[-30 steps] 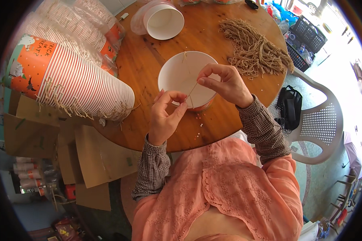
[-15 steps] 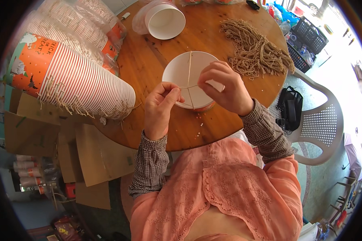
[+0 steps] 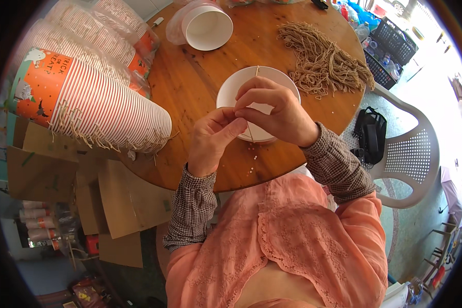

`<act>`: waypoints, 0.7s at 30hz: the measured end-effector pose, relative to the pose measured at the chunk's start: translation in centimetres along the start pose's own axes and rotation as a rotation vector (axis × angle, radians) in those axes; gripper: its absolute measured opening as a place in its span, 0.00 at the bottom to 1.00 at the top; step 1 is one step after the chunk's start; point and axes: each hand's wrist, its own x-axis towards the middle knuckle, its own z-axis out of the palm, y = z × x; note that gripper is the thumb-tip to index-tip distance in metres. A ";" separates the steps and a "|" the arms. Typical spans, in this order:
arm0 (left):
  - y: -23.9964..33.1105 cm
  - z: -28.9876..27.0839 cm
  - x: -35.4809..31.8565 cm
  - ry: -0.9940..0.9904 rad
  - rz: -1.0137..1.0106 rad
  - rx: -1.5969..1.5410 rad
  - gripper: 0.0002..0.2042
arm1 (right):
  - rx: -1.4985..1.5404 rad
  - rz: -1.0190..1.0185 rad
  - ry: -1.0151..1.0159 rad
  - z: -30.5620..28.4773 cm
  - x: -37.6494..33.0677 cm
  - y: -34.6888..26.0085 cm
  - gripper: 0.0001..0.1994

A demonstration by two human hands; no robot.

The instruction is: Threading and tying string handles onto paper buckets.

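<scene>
One round wooden table (image 3: 200, 87), glossy and warm brown, fills the upper middle of the frame, its curved near edge running just above our sleeves. At the left, a long stack of ribbed paper cups (image 3: 102, 110) with red stripes lies on its side, string ends hanging from the rims. A tangled heap of tan twine (image 3: 323, 61) sits at the upper right, and a single white paper cup (image 3: 208, 26) lies at the top. At centre, we work over a white paper bowl (image 3: 231, 95), smooth and round, with a thin tan string (image 3: 256, 72) stretched across its mouth. Our right hand (image 3: 274, 110) is curled over the bowl, fingertips pinching the string. Our left hand (image 3: 213, 141) is partly closed, thumb and forefinger meeting at the same string. Bare wood stays open between the bowl and the cup stack.
</scene>
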 end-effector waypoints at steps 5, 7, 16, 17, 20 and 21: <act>-0.3 -0.1 -0.1 0.027 0.011 0.041 0.09 | 0.274 0.314 -0.056 -0.5 0.0 -0.1 0.05; -0.4 -0.2 0.1 0.041 0.035 0.011 0.08 | 0.209 0.304 -0.054 -0.7 -0.2 0.0 0.06; -1.0 0.2 -0.2 0.132 0.175 0.120 0.07 | 0.217 0.384 -0.097 0.2 -0.7 0.3 0.05; -0.9 0.3 -0.3 0.134 0.175 0.120 0.07 | 0.217 0.384 -0.098 0.3 -0.6 0.3 0.05; -0.8 0.5 -0.6 0.164 0.206 0.177 0.07 | 0.240 0.350 -0.098 0.5 -0.3 0.3 0.05; -0.8 0.5 -0.6 0.172 0.200 0.174 0.07 | 0.240 0.336 -0.072 0.6 -0.3 0.2 0.05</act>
